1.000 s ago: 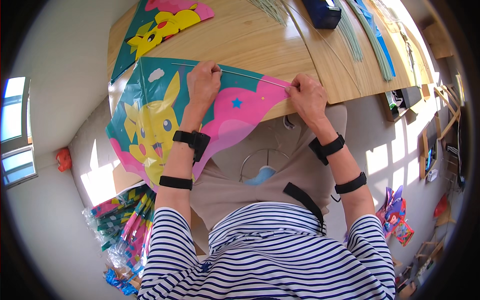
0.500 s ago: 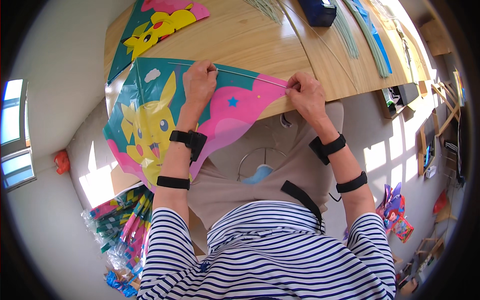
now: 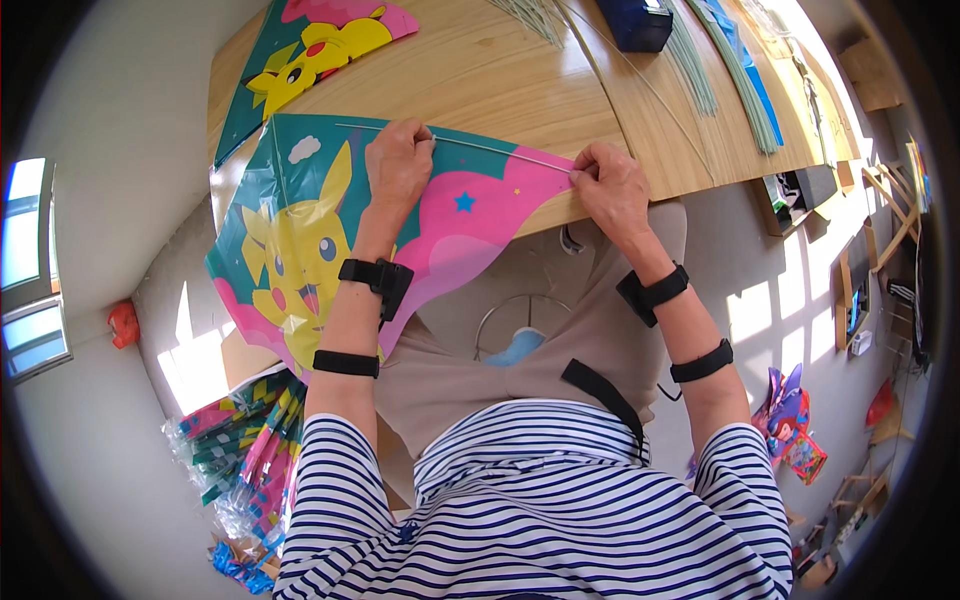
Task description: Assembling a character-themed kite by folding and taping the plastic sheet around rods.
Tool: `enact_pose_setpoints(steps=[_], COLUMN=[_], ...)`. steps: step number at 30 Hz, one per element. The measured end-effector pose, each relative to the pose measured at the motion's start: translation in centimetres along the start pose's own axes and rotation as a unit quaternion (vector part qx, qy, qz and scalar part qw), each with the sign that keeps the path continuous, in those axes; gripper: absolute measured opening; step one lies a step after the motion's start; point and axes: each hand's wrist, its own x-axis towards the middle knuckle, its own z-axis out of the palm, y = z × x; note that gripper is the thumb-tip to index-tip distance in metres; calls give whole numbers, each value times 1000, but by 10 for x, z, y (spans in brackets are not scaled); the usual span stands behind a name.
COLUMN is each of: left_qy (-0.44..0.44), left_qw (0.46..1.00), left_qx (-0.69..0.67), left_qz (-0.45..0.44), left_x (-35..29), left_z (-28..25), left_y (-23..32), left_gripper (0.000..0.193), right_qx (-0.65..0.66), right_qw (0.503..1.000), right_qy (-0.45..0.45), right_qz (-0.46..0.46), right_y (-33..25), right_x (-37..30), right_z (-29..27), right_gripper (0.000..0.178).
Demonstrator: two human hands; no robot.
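Observation:
A kite sail [image 3: 440,215] in green and pink, printed with a yellow cartoon character, lies partly on the table and hangs over its near edge. Along its far edge runs a thin pale rod [image 3: 490,148]. My left hand [image 3: 400,160] is closed, pinching the rod at the sail's edge near the middle. At the sail's right corner, my right hand [image 3: 610,188] pinches the rod's end between thumb and fingers. The fingertips of both hands are partly hidden.
Another kite sail [image 3: 320,55] lies at the table's far left. Bundles of thin rods [image 3: 735,75] and a dark blue box [image 3: 636,24] are at the far right of the wooden table [image 3: 480,75]. Packaged kites [image 3: 245,450] are piled at my left.
Almost nothing differs. My right hand has shifted very slightly at the corner, while the left hand stays in place.

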Motion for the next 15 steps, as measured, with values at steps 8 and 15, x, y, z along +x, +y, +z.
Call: enact_pose_setpoints(steps=[8, 15], left_qy=[1, 2], left_qw=[1000, 1000], left_qx=[-9, 1], left_qz=[2, 6], left_x=[0, -1], left_z=[1, -4], left_y=[-1, -3], left_gripper=[9, 11], right_qx=[-6, 5], right_qw=[1000, 1000], right_qy=[11, 8], right_qz=[-13, -3], right_y=[2, -1], right_x=[0, 0], right_z=[2, 1], right_gripper=[10, 9])
